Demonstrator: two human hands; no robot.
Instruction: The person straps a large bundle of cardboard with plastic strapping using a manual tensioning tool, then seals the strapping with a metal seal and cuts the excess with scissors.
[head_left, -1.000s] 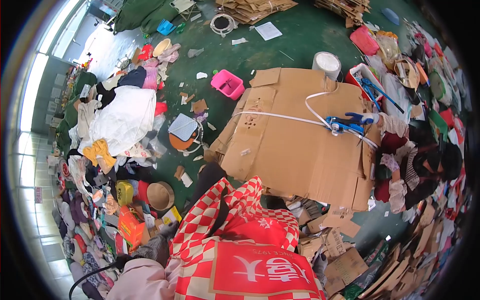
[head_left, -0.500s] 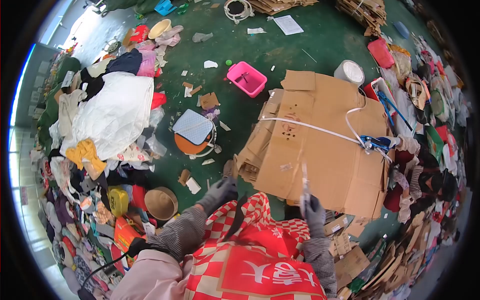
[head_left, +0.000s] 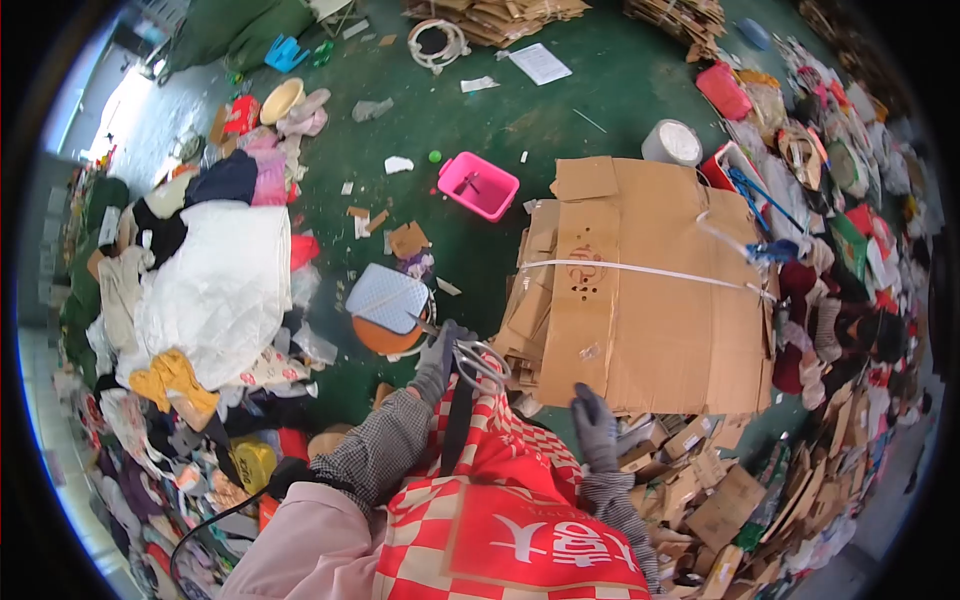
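My left hand, in a grey glove, is closed round the blade part of a pair of scissors, whose looped handles point right in front of my apron. A blade tip shows on the glove's far side. My right hand, also gloved, has its fingers stretched out at the near edge of a flat cardboard stack. It appears to hold nothing. A white strap runs across the stack. At the stack's right side, another person's hand is by a blue strapping tool.
A pink basin and a stool with a light-blue pad stand on the green floor. Clothing with a white sheet is heaped left. Loose cardboard lies near right, and a white bucket stands behind the stack.
The scissors are now in my left hand, which has moved up and forward. My right hand, earlier closed on a long pale thing, is now open. The blue tool has shifted at the stack's right side.
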